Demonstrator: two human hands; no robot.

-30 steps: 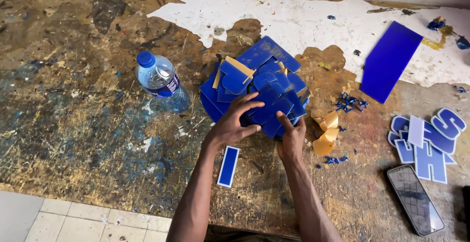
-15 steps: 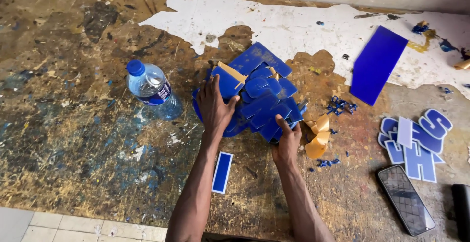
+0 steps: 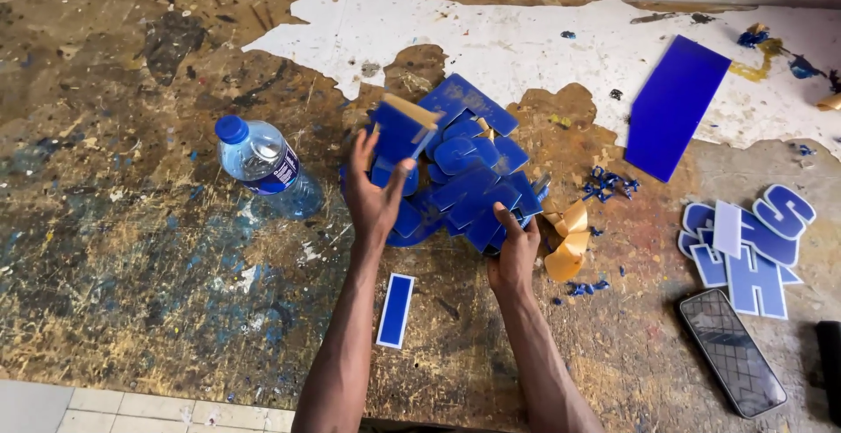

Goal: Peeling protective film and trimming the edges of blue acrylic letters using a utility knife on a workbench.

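Observation:
A heap of blue cut-out plastic pieces (image 3: 469, 170) lies in the middle of a worn, paint-stained workbench (image 3: 131, 249). My left hand (image 3: 375, 195) is raised over the heap's left side, gripping a blue piece with a tan backing (image 3: 401, 131) tilted upward. At the heap's lower right edge my right hand (image 3: 515, 249) rests, fingers pressed on the blue pieces. A small blue rectangular strip (image 3: 395, 309) lies on the bench just below my left wrist.
A clear water bottle with a blue cap (image 3: 263, 166) lies left of the heap. Curled tan peel scraps (image 3: 565, 240) sit right of it. Farther right are a blue sheet (image 3: 674, 105), stacked blue letters (image 3: 749, 245) and a dark phone (image 3: 731, 352).
My left hand has lifted a blue piece off the heap's left side and tilted it up. The right hand has stayed on the heap's lower right.

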